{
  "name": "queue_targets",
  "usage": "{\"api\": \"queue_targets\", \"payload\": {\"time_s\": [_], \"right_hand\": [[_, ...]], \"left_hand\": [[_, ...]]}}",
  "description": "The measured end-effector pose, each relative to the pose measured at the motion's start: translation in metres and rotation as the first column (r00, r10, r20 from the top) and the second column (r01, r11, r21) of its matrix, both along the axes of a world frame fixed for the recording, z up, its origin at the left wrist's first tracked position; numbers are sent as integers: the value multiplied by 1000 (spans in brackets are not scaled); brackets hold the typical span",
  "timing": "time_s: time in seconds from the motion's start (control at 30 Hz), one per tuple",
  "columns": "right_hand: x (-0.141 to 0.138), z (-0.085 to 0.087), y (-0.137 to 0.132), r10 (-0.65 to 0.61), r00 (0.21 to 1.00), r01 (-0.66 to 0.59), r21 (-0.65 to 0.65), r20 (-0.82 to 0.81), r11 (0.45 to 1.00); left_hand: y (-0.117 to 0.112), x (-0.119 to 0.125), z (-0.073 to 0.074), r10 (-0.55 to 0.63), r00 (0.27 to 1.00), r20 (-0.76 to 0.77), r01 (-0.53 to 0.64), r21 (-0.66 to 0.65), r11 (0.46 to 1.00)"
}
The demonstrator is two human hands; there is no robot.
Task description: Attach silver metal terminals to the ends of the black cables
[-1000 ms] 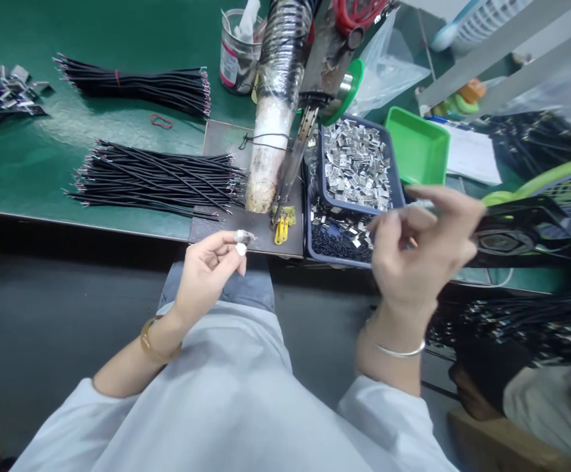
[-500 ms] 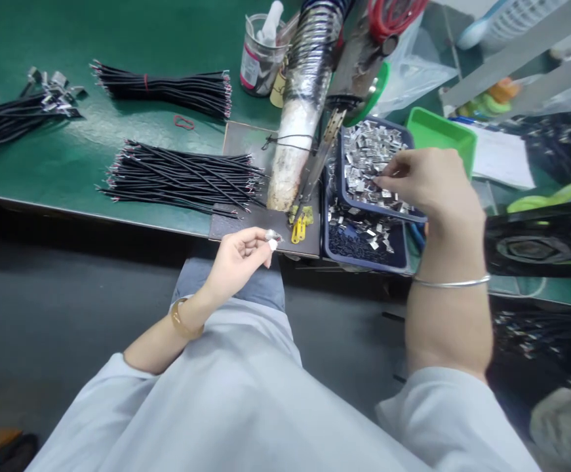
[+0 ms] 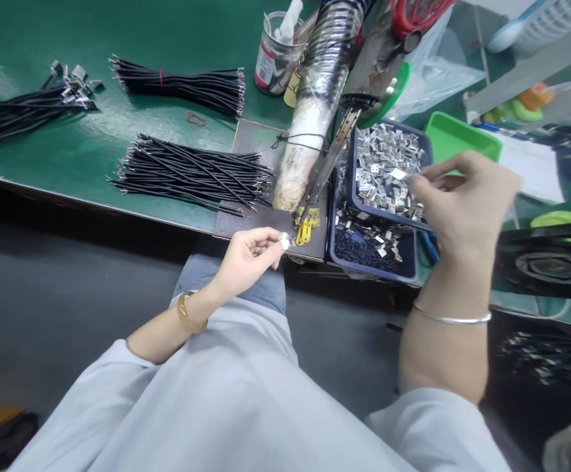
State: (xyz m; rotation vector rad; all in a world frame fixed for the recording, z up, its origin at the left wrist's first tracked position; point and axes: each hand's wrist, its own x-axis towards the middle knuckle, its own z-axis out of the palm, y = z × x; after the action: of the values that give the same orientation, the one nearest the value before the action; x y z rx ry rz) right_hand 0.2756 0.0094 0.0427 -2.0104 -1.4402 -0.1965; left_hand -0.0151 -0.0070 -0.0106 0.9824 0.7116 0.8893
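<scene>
My left hand (image 3: 257,261) is closed in a pinch at the bench's front edge, with white coverings on its fingertips. Something tiny shows at those tips, too small to name. Over the right side of an upper blue bin (image 3: 354,187) hovers my right hand (image 3: 467,196), thumb and forefinger pinched together; whatever they hold is hidden or blurred. Silvery metal connector shells (image 3: 386,154) fill that bin. Below it, a second blue bin (image 3: 371,272) contains small black parts and more metal pieces. Yellow-handled snips (image 3: 303,231) lie just beyond my left hand.
Loose black cables (image 3: 194,172) and a tied cable bundle (image 3: 181,88) lie on the green bench (image 3: 132,19). Cables with metal ends (image 3: 24,118) rest at far left. A wrapped duct (image 3: 309,105) comes down mid-bench. A green tray (image 3: 462,137) sits behind the bins.
My right hand has moved right and slightly away from the shells in the upper bin. My left hand keeps its pinch in nearly the same place. The view has shifted a little.
</scene>
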Motion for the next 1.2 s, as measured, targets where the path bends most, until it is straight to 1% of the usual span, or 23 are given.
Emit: {"api": "queue_targets", "payload": {"time_s": [0.03, 0.07, 0.1, 0.17, 0.2, 0.23, 0.27, 0.33, 0.4, 0.47, 0.53, 0.63, 0.77, 0.83, 0.9, 0.93, 1.0, 1.03, 1.07, 1.1, 1.13, 1.17, 1.2], "right_hand": [[-9, 4, -8, 9, 993, 2, 96, -117, 995], [-19, 7, -17, 68, 977, -28, 192, -204, 981], [-31, 9, -26, 163, 949, -82, 289, -269, 954], [-58, 6, -44, 339, 882, -155, 478, -328, 865], [-73, 2, -52, 388, 858, -168, 530, -336, 831], [-87, -4, -60, 402, 842, -165, 538, -360, 827], [-100, -11, -66, 401, 833, -158, 532, -381, 832], [-122, -25, -73, 403, 824, -197, 465, -398, 863], [-135, -37, -75, 425, 805, -254, 406, -415, 878], [-140, -45, -74, 452, 775, -297, 375, -443, 878], [-141, -48, -72, 467, 750, -315, 369, -468, 875], [-140, -50, -71, 479, 740, -320, 379, -472, 868], [-139, -51, -72, 479, 771, -336, 370, -421, 866], [-136, -51, -73, 475, 799, -356, 346, -369, 868], [-133, -49, -74, 484, 824, -396, 312, -294, 864], [-132, -48, -75, 491, 834, -420, 286, -253, 861], [-130, -45, -77, 501, 847, -463, 216, -180, 860], [-129, -44, -78, 503, 850, -477, 180, -153, 860], [-129, -44, -79, 505, 852, -486, 149, -138, 861], [-129, -43, -79, 505, 852, -491, 129, -137, 862], [-129, -43, -80, 504, 850, -490, 121, -154, 863], [-130, -43, -80, 500, 844, -483, 129, -195, 866], [-131, -43, -80, 495, 829, -473, 147, -259, 869]], "left_hand": [[0, 1, 1, 1, 1000, 3, -1, -7, 1000], [0, 2, 2, 4, 1000, 8, -4, -9, 1000], [0, 4, 3, 8, 1000, 13, -8, -8, 1000], [0, 6, 5, 18, 1000, 20, -18, -3, 1000], [-1, 8, 6, 23, 1000, 18, -23, -4, 1000], [-1, 9, 6, 29, 1000, 13, -29, -7, 1000], [-1, 10, 7, 34, 999, 8, -34, -11, 999], [-2, 12, 7, 43, 999, 5, -43, -16, 999], [-3, 13, 8, 40, 999, 6, -40, -9, 999], [-5, 14, 7, 40, 999, 8, -40, 8, 999], [-6, 15, 6, 46, 999, 2, -46, 31, 998], [-10, 17, 3, 79, 997, -18, -77, 80, 994], [-13, 18, 0, 135, 988, -72, -123, 150, 981], [-12, 16, 0, 138, 981, -140, -106, 215, 971], [-10, 13, -1, 155, 963, -222, -71, 348, 935], [-9, 11, -1, 174, 949, -262, -45, 434, 900], [-7, 8, -3, 223, 914, -339, 22, 591, 807], [-6, 7, -4, 244, 894, -375, 62, 645, 762], [-6, 7, -5, 259, 875, -408, 101, 678, 728], [-6, 6, -6, 264, 862, -433, 130, 692, 711], [-7, 6, -6, 257, 858, -445, 144, 688, 712], [-8, 6, -6, 233, 866, -444, 142, 662, 736], [-9, 6, -5, 189, 887, -422, 124, 612, 781]]}}
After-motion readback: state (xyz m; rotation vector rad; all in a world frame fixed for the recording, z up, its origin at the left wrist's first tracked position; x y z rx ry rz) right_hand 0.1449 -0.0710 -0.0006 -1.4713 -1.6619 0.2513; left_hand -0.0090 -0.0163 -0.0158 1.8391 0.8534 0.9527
